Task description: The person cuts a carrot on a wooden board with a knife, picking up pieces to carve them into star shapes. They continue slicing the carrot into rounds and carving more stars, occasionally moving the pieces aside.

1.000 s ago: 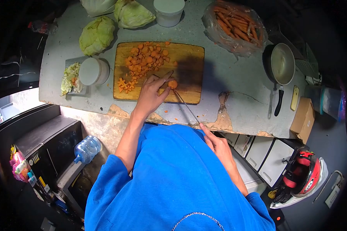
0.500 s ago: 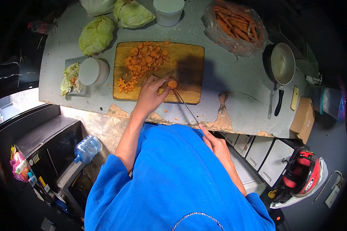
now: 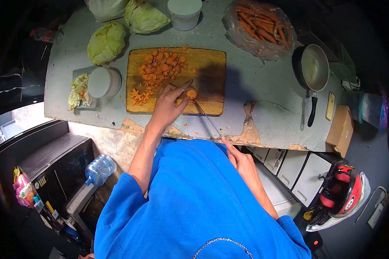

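My left hand (image 3: 170, 103) grips a carrot piece (image 3: 191, 93) near the front edge of the wooden cutting board (image 3: 209, 56), its round cut end showing. In my right hand (image 3: 243, 164) is the handle of a knife (image 3: 209, 121), fingers wrapped round it. The knife's thin blade slants up and left over the board's front edge, with its tip beside the carrot piece. Behind my left hand lies a heap of chopped carrot (image 3: 160, 67). Smaller carrot sticks (image 3: 141, 96) sit by the board's left edge.
Cabbages (image 3: 106, 42) and a lidded white tub (image 3: 184, 15) stand at the back. Left of the board are another tub (image 3: 103, 83) and a tray of vegetable scraps (image 3: 79, 90). A bag of carrots (image 3: 261, 28), a frying pan (image 3: 314, 68) and a cardboard box (image 3: 341, 129) are rightward.
The view has shifted slightly, so the things on the table appear a little further left. Both hands, the knife and the carrot piece keep nearly the same arrangement.
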Demonstrator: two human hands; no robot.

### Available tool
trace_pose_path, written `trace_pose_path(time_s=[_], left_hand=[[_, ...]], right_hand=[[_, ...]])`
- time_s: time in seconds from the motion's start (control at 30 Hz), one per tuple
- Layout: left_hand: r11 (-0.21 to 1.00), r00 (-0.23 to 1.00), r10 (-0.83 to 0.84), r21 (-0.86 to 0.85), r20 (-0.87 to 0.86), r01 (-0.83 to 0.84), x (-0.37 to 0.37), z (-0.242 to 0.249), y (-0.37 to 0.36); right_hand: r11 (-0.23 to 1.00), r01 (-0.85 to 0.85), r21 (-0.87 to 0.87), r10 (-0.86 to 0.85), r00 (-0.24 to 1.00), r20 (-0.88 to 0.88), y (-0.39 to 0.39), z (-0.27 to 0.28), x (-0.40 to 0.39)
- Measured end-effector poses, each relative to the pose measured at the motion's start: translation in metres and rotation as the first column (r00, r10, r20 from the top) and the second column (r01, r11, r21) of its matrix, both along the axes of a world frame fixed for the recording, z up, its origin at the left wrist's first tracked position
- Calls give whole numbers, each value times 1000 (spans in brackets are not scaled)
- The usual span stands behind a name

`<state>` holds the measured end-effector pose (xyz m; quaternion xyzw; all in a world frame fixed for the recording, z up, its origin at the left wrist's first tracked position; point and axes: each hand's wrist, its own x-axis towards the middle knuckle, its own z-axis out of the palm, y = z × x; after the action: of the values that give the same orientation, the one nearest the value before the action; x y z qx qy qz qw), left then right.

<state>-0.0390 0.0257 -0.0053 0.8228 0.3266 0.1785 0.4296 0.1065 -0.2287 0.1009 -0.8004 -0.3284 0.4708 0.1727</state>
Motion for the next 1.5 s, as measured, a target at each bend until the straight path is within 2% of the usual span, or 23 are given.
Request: trace_pose_path(time_s=[0.03, 0.1, 0.13, 0.17, 0.23, 0.27, 0.33, 0.37, 0.43, 0.57, 0.67, 0.87, 0.93, 1.07, 1.13, 1.17, 1.23, 1.27, 1.37, 1.43, 1.5], left_hand=[[1000, 999, 1, -31, -41, -2, 1, 1, 1], [1000, 1000, -1, -27, -26, 1, 3, 2, 0], [1000, 1000, 2, -30, -17, -2, 3, 1, 1], [1000, 1000, 4, -24, -15, -4, 4, 0, 2], [998, 999, -2, 57, 40, 0, 3, -3, 0], [998, 999, 2, 56, 40, -4, 2, -5, -1], [997, 998, 22, 75, 51, -25, 2, -7, -3], [997, 998, 25, 75, 52, -29, 2, -7, -4], [995, 999, 17, 94, 45, -21, 2, -7, -4], [994, 999, -8, 111, 48, 3, 2, -6, -1], [994, 999, -11, 108, 40, 7, 3, -4, -2], [995, 999, -24, 94, 27, 21, 3, -2, 0], [996, 999, -31, 88, 24, 29, 2, -2, 1], [997, 998, -29, 71, 56, 25, 3, -7, 3], [990, 996, -22, 140, 81, 10, 2, -7, 2], [990, 996, -21, 138, 82, 10, 1, -8, 0], [985, 973, 134, -129, 186, -111, 2, -8, -4], [986, 974, 129, -127, 188, -106, 3, -9, -5], [981, 973, 161, -138, 163, -139, 3, -6, -8], [982, 980, 164, -115, 116, -151, 6, 3, -9], [981, 974, 171, -122, 149, -154, 9, 6, -9]], right_hand=[[1000, 5, 7, -5, 1000, 6, -3, -7, 3], [980, 80, 180, -62, 993, -105, -14, -27, 10], [998, 61, -4, -61, 993, -104, -3, -11, 16], [998, 59, 1, -58, 993, -103, -5, -13, 17], [989, -7, 148, 15, 999, -52, -14, -20, 16], [989, -11, 147, 19, 999, -51, -15, -22, 16], [971, -136, 194, 112, 985, 130, -16, -25, 18], [971, -139, 194, 115, 985, 131, -16, -28, 18], [947, -204, 248, 143, 959, 244, -17, -33, 16], [924, -251, 289, 169, 945, 281, -19, -39, 23], [943, -255, 212, 198, 946, 256, -16, -29, 33], [925, -258, 278, 192, 951, 244, -6, -26, 33], [963, -187, 195, 159, 976, 149, -3, -22, 32], [969, -183, 166, 163, 979, 122, -4, -21, 36], [972, 53, 230, -61, 998, 25, -7, -32, 35], [972, 53, 228, -60, 998, 26, -3, -33, 34], [878, 390, 278, -349, 919, -185, 17, -36, 29], [875, 394, 281, -354, 917, -184, 29, -40, 29], [860, 428, 276, -301, 865, -403, 74, -57, 27], [831, 470, 298, -317, 840, -440, 107, -66, 19], [804, 503, 316, -323, 817, -477, 125, -76, 15]])
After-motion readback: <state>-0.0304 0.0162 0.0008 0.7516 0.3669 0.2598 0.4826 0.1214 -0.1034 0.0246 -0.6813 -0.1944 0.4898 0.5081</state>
